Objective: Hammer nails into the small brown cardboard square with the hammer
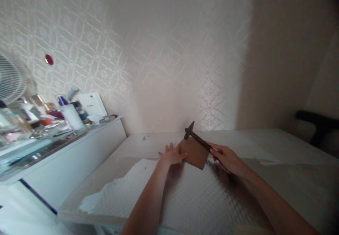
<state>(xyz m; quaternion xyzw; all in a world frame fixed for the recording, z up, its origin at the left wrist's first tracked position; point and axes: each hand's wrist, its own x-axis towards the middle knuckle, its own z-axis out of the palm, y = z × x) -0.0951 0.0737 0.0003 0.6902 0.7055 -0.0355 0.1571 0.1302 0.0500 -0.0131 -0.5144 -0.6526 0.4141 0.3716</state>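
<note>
My right hand (225, 159) is closed round the handle of a dark hammer (200, 140). The hammer's head lies over the far left corner of a square brown board (196, 154). A tiny pale spot shows below the head, too small to make out. At the board's left edge is my left hand (172, 155), its thumb on the board and its other fingers spread outward. Part of its grip on the edge is hidden. Beneath both hands lies a white quilted sheet (196, 196) on a pale table (246, 141).
On the left, a white cabinet (79, 157) carries bottles, a white box (92, 104) and many small items. A fan (10, 76) stands behind them. A patterned wall (169, 58) rises behind the table, and a dark chair part (317, 120) is at right.
</note>
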